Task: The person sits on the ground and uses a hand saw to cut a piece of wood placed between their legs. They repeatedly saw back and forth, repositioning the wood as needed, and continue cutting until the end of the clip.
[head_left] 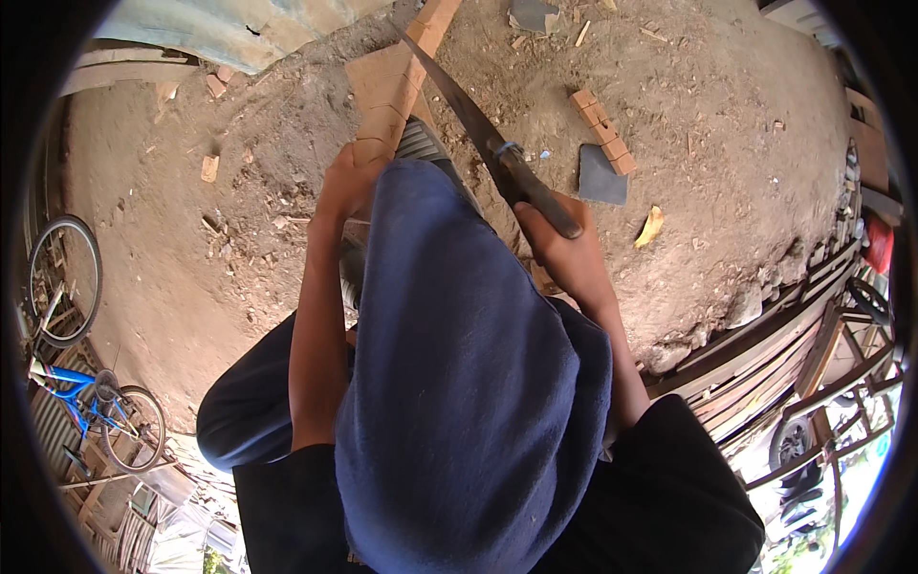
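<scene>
The scored wooden strip is grasped near its lower end by the left hand, and the handle of a long blade is clenched in the right hand; the blade's far end is seen crossing the strip, though contact cannot be determined. On the dirt ground to the right, a notched wood block is laid partly over a grey sheet, near a yellow scrap. Whether the red item at the right edge is a container cannot be told.
</scene>
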A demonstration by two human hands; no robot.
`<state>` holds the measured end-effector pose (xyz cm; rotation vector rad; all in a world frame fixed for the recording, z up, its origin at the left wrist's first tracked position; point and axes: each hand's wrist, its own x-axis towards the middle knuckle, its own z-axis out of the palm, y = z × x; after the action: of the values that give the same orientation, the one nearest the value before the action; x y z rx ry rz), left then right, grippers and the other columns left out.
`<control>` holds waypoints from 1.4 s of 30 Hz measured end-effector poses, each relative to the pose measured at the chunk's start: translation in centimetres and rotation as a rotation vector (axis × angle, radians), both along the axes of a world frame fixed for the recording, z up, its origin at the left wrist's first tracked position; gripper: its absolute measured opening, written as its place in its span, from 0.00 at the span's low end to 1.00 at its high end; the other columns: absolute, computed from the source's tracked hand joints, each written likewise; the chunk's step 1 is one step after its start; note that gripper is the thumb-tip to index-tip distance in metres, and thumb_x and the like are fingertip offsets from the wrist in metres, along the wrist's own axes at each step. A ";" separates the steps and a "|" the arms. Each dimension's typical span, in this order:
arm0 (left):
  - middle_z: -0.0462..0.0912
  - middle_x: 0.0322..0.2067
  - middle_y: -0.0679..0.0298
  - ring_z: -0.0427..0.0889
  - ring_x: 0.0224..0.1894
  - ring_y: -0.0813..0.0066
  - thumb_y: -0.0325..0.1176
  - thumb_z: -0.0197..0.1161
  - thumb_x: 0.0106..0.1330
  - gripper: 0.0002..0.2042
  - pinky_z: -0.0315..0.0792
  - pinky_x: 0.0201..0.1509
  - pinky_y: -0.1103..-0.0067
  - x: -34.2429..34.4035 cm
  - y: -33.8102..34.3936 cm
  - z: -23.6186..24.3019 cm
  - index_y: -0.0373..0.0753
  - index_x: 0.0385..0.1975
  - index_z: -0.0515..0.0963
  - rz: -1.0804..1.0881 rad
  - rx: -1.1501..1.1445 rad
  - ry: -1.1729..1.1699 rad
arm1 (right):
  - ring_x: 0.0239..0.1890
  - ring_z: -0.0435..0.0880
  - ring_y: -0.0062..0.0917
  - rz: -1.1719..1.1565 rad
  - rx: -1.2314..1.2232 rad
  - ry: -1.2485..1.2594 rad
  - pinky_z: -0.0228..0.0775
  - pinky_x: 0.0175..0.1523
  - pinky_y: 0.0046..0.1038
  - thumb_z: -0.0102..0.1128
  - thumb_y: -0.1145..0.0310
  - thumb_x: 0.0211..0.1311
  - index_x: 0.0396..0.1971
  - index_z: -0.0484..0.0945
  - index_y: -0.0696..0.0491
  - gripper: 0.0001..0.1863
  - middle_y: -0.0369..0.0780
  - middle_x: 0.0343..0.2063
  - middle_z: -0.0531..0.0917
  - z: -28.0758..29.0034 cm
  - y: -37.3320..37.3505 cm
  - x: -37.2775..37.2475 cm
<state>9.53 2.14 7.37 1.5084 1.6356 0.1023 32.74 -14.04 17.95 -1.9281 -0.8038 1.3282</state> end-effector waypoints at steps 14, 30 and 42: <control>0.80 0.41 0.39 0.80 0.47 0.43 0.48 0.68 0.53 0.28 0.74 0.48 0.63 -0.2 -0.2 -1.0 0.31 0.46 0.72 -0.052 0.053 0.061 | 0.23 0.74 0.20 -0.057 0.008 -0.025 0.66 0.30 0.28 0.57 0.70 0.60 0.27 0.74 0.62 0.09 0.40 0.19 0.76 -0.9 -2.4 -1.1; 0.80 0.39 0.37 0.79 0.46 0.39 0.52 0.67 0.53 0.31 0.74 0.47 0.60 -0.7 -0.7 -2.5 0.31 0.46 0.70 -0.086 0.107 0.063 | 0.22 0.79 0.37 0.013 0.105 -0.154 0.69 0.32 0.35 0.55 0.69 0.58 0.25 0.75 0.61 0.09 0.48 0.20 0.78 0.5 -4.5 -1.6; 0.80 0.40 0.36 0.79 0.46 0.38 0.52 0.66 0.53 0.32 0.74 0.48 0.59 -2.0 -0.4 -5.3 0.31 0.48 0.69 -0.134 0.165 -0.042 | 0.23 0.78 0.25 0.029 0.044 -0.124 0.69 0.31 0.31 0.54 0.69 0.61 0.25 0.74 0.61 0.11 0.44 0.20 0.77 2.2 -4.5 -1.0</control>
<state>7.48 1.77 2.04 1.7256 1.5186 0.1980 31.71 -18.54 20.11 -1.9862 -0.9171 1.2067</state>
